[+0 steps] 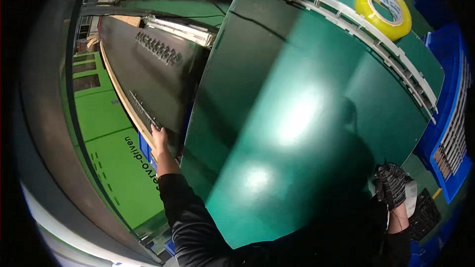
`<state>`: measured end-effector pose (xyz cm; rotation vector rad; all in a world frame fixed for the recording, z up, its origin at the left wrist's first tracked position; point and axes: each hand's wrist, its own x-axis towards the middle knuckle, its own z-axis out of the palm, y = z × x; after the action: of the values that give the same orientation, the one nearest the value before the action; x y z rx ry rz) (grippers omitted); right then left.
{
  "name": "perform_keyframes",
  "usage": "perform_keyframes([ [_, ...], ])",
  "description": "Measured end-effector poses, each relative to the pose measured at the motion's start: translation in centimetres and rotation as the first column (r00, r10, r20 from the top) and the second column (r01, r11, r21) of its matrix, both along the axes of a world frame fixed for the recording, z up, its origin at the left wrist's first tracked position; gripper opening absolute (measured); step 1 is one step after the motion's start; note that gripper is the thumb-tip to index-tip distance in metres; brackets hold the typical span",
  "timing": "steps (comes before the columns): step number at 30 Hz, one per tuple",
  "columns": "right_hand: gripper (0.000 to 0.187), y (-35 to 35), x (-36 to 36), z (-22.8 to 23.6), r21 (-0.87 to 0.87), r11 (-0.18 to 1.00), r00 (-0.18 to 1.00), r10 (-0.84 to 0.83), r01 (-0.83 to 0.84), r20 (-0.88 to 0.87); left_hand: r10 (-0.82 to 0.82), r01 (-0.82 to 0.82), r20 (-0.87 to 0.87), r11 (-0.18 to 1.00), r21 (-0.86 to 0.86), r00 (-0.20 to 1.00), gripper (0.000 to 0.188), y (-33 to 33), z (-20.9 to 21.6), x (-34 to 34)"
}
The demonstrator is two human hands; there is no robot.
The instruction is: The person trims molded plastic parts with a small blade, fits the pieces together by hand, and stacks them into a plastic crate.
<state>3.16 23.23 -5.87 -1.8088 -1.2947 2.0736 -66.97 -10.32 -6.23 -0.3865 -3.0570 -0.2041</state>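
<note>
Dark, flat conveyor surface (153, 75) at left, with slender, grey, toothed strip (148, 114) along its side; bare left hand (160, 138), grip apparently clamped on near end; gloved right hand (391, 185), grip impossible to tell. Best lifted evenly, unbent.

- Glossy green tabletop (277, 94): yellow tape roll (402, 17) at one o'clock; long pale slotted strip (367, 23) curving from twelve to three.
- Dark surface (166, 81): row of dark parts (157, 48) at twelve; thin strip (137, 102) at seven.

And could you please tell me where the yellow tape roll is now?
In the head view, the yellow tape roll sits upper right on the green table, beside the white trim.
</note>
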Motion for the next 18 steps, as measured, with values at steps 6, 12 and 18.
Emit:
perform_keyframes([
  [6,0.021,-1.2,1.1,-0.7,-0.079,0.992,0.990,-0.104,0.097,-0.091,-0.056,0.004,-0.279,0.983,-0.184,0.959,0.045,10.9,-1.2,4.8],
  [12,0.018,-1.2,1.3,-0.9,-0.073,0.993,0.991,-0.100,0.093,-0.092,-0.170,0.161,-0.322,0.985,-0.055,0.931,0.040,24.3,-0.2,7.8],
  [18,0.013,-1.0,2.1,-1.8,0.091,0.995,0.993,0.057,-0.047,-0.103,-0.194,0.198,0.078,0.979,-0.050,0.978,0.033,25.7,1.6,8.2],
])
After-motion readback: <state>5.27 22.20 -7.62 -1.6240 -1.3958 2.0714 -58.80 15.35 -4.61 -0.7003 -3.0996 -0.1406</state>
